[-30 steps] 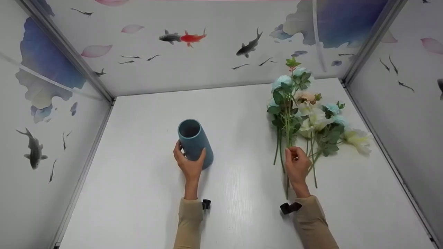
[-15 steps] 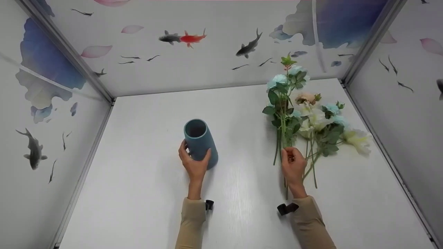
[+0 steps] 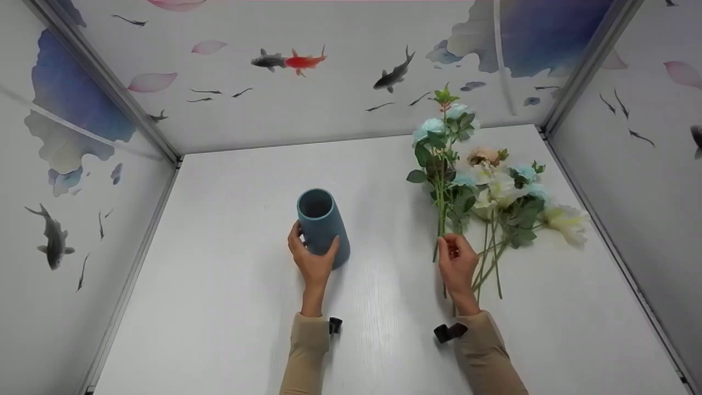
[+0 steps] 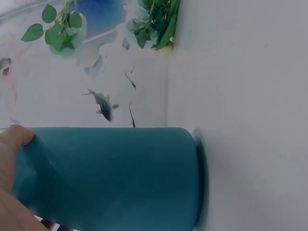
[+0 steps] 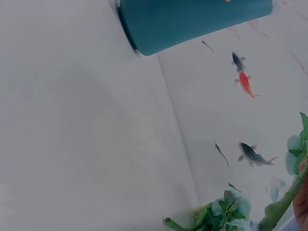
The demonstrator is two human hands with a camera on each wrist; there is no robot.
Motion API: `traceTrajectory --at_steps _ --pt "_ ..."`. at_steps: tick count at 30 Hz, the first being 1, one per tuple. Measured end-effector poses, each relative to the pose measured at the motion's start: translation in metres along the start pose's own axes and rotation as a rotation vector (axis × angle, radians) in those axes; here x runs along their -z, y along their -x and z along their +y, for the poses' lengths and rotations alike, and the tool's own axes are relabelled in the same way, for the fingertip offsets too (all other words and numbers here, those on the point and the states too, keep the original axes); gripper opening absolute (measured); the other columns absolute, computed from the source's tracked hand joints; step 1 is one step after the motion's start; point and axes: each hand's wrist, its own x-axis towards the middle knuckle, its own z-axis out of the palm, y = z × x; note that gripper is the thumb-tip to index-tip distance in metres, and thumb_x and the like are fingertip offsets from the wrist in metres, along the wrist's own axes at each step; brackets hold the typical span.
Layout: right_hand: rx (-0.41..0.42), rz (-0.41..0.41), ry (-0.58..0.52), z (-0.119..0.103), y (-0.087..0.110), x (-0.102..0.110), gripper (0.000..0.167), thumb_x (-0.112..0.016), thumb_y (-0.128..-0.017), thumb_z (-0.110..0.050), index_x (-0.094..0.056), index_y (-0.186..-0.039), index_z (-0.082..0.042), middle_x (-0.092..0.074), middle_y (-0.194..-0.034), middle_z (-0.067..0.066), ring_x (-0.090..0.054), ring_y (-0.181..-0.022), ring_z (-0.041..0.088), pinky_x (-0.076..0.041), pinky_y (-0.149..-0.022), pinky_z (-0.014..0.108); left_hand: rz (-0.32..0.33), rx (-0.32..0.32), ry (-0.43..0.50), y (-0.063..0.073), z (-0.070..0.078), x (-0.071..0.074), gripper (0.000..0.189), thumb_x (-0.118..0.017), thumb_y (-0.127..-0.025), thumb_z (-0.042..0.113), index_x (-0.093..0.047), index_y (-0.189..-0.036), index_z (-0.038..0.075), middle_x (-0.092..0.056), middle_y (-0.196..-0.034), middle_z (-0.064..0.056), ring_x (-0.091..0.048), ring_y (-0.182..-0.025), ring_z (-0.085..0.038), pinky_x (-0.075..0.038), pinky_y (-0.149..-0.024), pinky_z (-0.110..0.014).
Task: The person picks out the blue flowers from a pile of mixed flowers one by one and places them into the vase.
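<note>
My left hand (image 3: 312, 264) grips a blue-teal vase (image 3: 324, 233) around its lower body, thumb on the right side. The vase stands nearly upright on the table with its dark mouth facing up. In the left wrist view, the vase (image 4: 110, 178) lies across the picture, its base at the white surface. My right hand (image 3: 459, 266) pinches the green stem of a light-blue artificial flower (image 3: 430, 129), whose leafy top points towards the back wall. The right wrist view shows the thick stem (image 5: 285, 204) beside my fingers (image 5: 302, 202) at the right edge.
More artificial flowers lie on the right of the white table (image 3: 230, 307): white lilies (image 3: 502, 189), a peach bloom (image 3: 483, 157) and light-blue ones (image 3: 529, 173), stems crossing. Walls painted with fish close off the back (image 3: 340, 109) and both sides.
My right hand has moved left with the flower, drawing it away from the other flowers. My left hand and the vase have shifted a little to the right.
</note>
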Motion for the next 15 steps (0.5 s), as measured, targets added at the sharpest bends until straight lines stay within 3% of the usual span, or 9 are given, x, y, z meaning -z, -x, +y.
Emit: traceTrajectory --at_steps 15 --pt "0.011 -0.023 -0.009 -0.0045 0.0043 -0.0060 0.008 -0.064 -0.076 0.018 -0.060 -0.079 0.012 -0.057 -0.065 0.018 -0.047 -0.053 0.016 -0.033 -0.053 0.009 -0.001 0.011 0.000 -0.0005 0.0004 -0.0003 0.083 -0.082 -0.067 0.011 -0.036 -0.133 -0.004 -0.041 -0.129 -0.023 -0.042 -0.116 -0.034 -0.042 -0.087 -0.053"
